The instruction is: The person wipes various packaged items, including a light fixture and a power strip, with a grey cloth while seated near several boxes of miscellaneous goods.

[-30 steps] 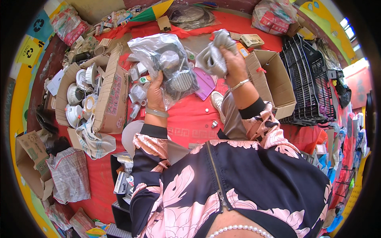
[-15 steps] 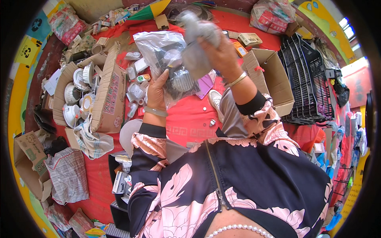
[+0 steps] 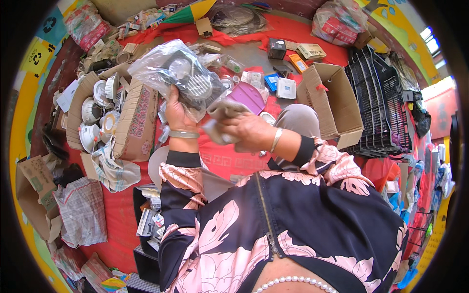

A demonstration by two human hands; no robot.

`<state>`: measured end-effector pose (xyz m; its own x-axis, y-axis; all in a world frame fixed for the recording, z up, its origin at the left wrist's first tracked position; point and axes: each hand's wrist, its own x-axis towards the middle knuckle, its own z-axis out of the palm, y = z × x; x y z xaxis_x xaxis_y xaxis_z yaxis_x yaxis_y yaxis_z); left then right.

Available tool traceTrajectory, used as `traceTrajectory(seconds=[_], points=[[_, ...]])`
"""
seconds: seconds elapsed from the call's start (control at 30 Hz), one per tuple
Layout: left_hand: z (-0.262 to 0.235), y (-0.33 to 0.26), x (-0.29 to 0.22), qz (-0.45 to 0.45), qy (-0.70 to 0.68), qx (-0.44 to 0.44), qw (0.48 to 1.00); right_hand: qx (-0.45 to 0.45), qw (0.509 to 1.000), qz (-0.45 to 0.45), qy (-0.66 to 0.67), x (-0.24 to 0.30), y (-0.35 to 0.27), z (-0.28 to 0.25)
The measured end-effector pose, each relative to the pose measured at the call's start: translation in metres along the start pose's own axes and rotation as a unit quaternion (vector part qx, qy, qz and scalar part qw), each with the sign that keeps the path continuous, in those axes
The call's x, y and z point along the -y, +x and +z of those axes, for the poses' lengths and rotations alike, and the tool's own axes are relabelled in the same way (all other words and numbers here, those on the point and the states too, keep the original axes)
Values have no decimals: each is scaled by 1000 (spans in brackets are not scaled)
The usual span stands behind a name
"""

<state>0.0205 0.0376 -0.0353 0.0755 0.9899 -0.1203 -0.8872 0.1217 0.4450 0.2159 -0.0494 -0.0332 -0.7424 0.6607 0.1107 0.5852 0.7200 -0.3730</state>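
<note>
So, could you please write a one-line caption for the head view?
Left hand lifts a clear plastic bag of round fittings while right hand grips a grey cloth above a cluttered red floor.

You see a bright, sunny picture with strong colours. Light shines in from the far right. The clear plastic bag has white shiny spots of glare. Shadows are soft and small. The picture is round, with a black rim, and straight edges bend near it. Your right hand looks a bit blurry.

Left hand raised and clenched, right hand closed, crossing the chest
</note>
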Motion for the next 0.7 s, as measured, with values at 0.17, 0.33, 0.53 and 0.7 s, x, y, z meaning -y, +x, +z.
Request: traceTrajectory(seconds=[0.17,0.33,0.53,0.7], points=[[9,-24,-9,-14,12,109,994,-75,891,282,347,-68,-25,-18],[-1,-27,0,-23,173,102,979,-200,722,210,629,-78,-19,-81],[-1,-34,9,-60,159,171,971,-310,647,148,680,-41,-2,-114],[-5,-35,9,-78,190,227,952,-238,665,177,686,-45,5,-118]])
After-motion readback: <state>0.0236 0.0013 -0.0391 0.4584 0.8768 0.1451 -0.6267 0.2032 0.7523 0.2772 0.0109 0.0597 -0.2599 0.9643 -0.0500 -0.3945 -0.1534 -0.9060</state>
